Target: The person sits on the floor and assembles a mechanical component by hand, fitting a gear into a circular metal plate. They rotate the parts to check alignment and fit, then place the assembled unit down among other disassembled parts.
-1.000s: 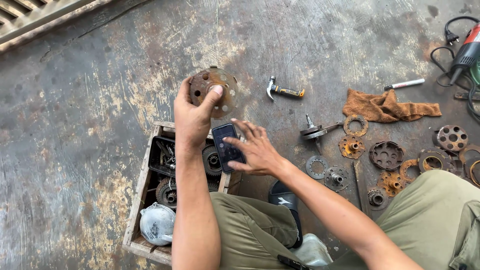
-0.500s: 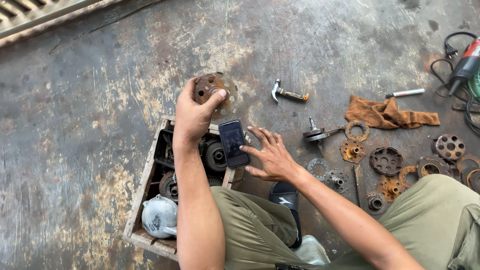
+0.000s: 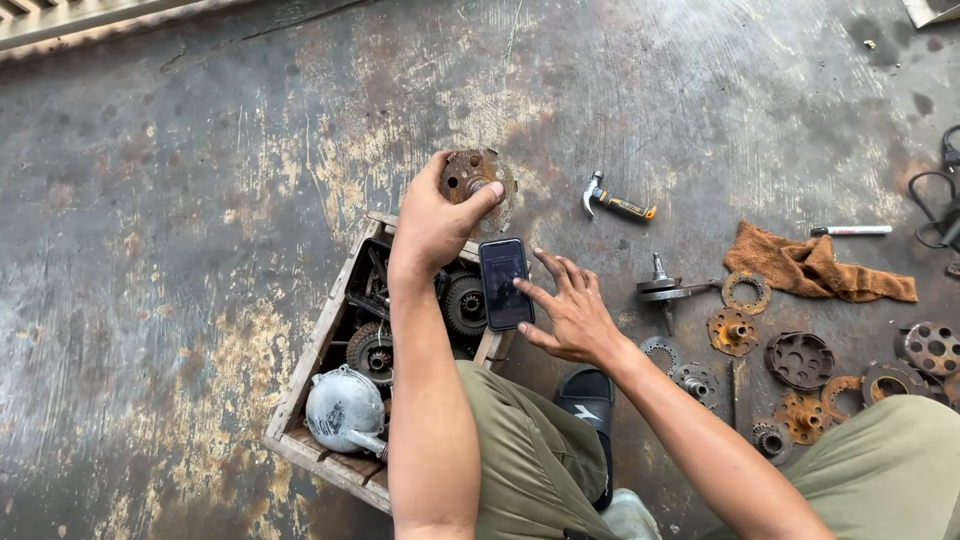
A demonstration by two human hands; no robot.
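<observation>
Rusty round gear plate (image 3: 470, 178), at twelve o'clock above the wooden crate (image 3: 330, 330), looks heavy, stiff and gritty; you are gripping its rim with your left hand (image 3: 432, 222). Your right hand (image 3: 568, 312), fingers spread, is touching the phone (image 3: 505, 283) at three o'clock.

Bare forearms, no sleeves; olive-green trousers (image 3: 530, 460); black slide sandal (image 3: 590, 400) w/ white mark.

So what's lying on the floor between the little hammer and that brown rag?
In the head view, nothing lies between the hammer and the brown rag: just bare stained floor. The nearest part, a spindle with a disc, sits lower, below that stretch.
</observation>
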